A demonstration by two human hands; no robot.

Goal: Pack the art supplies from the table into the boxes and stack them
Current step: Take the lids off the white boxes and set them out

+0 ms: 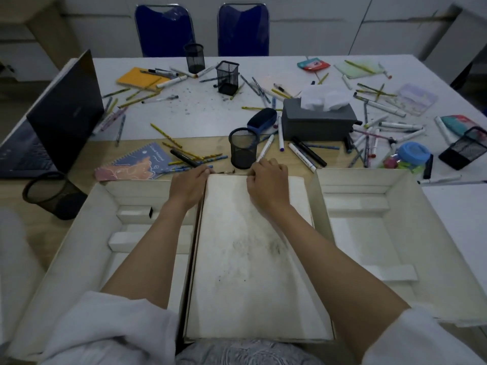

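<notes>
A closed, smudged white box (pixel 253 262) lies in front of me between two open white boxes, one at the left (pixel 79 246) and one at the right (pixel 395 233). My left hand (pixel 188 187) grips the closed box's far left corner, fingers curled over the edge. My right hand (pixel 266 184) curls over its far edge. Pencils (pixel 166 134), markers (pixel 300 156) and a blue spiral notebook (pixel 137 164) lie scattered on the table (pixel 205 106) beyond.
Black mesh pen cups (pixel 242 151) (pixel 228 77) (pixel 195 57) stand among the supplies; two more lie tipped at left (pixel 52 196) and right (pixel 466 147). A grey tissue box (pixel 319 119), an open laptop (pixel 52 122), an orange notebook (pixel 142 79) and two blue chairs (pixel 163 30) are present.
</notes>
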